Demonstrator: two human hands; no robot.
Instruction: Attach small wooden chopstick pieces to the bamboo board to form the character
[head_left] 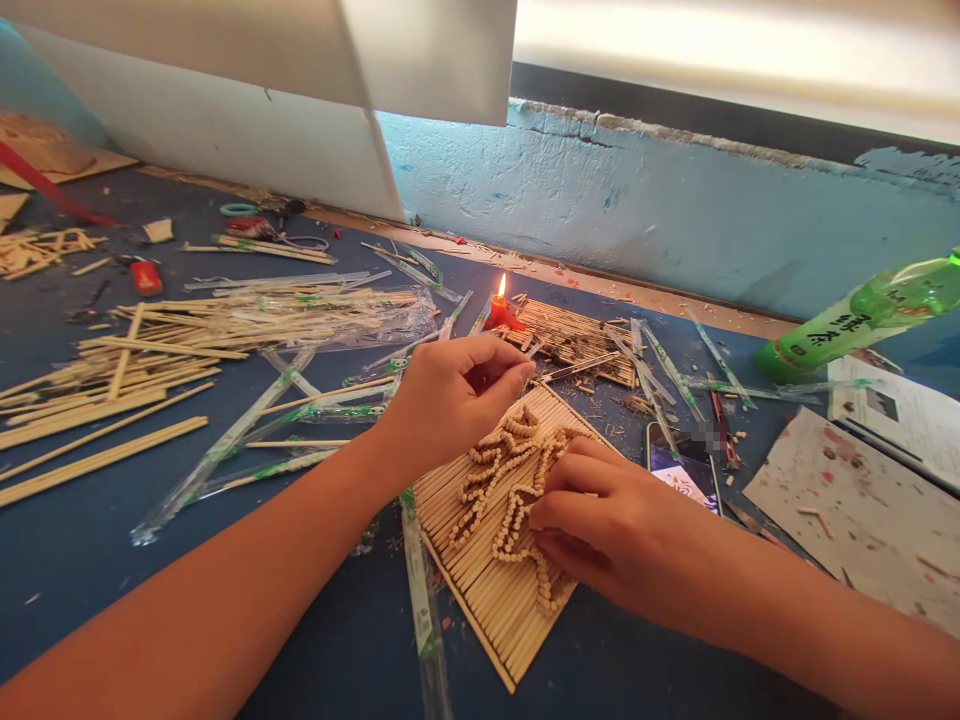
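Observation:
A square panel of pale wooden sticks lies tilted corner-on before me. On it sit winding rows of small round wooden pieces, like beads or cut stick ends. Over the panel's far left edge is my left hand, thumb and fingertips pinched together; what they hold, if anything, I cannot make out. My right hand rests low over the panel's right side with curled fingers at the bead rows, their tips partly hidden. Just beyond my left hand burns a short red candle.
Behind the panel lies a scorched stick mat. Loose chopsticks and clear wrappers spread leftward. A phone, stained paper and a green bottle stand or lie at right. A blue wall bounds the back.

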